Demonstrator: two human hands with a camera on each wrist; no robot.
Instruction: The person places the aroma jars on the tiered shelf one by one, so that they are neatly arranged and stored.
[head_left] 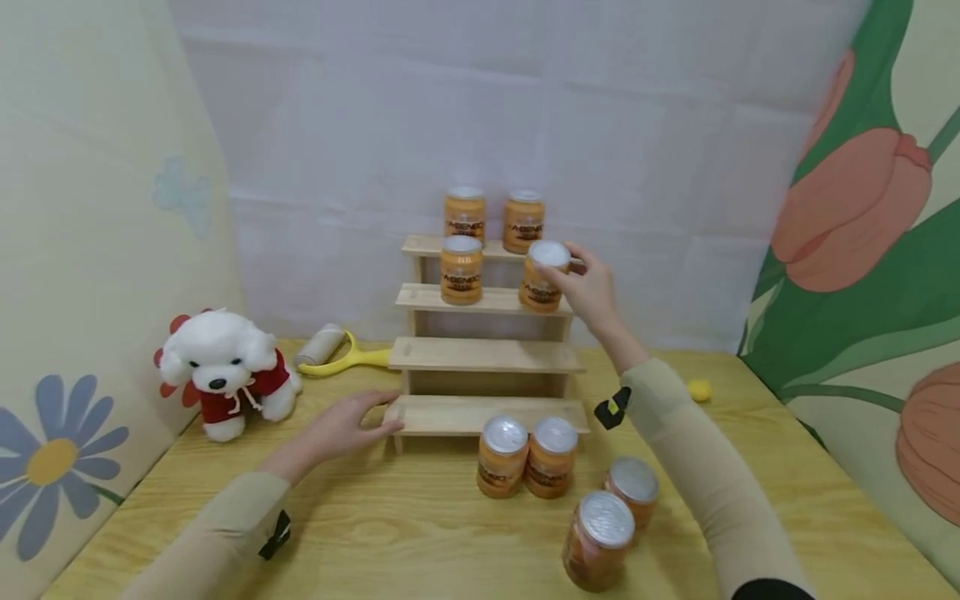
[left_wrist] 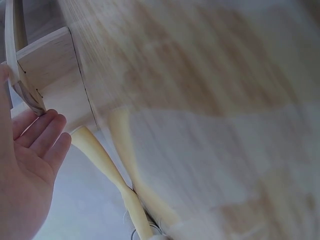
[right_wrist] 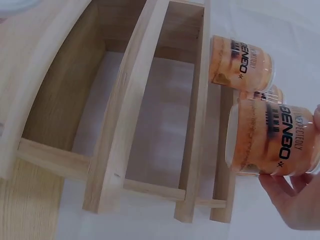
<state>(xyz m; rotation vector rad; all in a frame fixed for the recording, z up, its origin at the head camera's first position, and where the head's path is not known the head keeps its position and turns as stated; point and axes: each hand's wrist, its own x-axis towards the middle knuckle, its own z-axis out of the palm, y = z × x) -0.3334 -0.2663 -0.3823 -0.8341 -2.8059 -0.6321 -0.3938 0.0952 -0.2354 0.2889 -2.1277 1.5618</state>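
Note:
My right hand (head_left: 592, 287) grips an orange can (right_wrist: 275, 137) with a silver lid, thumb on one side and fingers on the other. That can is upright, close over the right end of the second-highest step of a wooden stepped rack (head_left: 487, 356). Another can (head_left: 461, 271) stands to its left on the same step. Behind, on the top step, are a left can (head_left: 465, 215) and a right can (head_left: 523, 223). My left hand (head_left: 341, 429) holds the left end of the lowest step between thumb and fingers; its fingertips (left_wrist: 57, 120) lie against the board's end.
Several more cans stand on the table (head_left: 420, 533), two together by the rack's front (head_left: 504, 458) and two nearer right (head_left: 600, 542). Left of the rack lie a yellow-handled roller (head_left: 352, 360) and a white plush dog (head_left: 225, 367). A small yellow object (head_left: 700, 390) sits at right.

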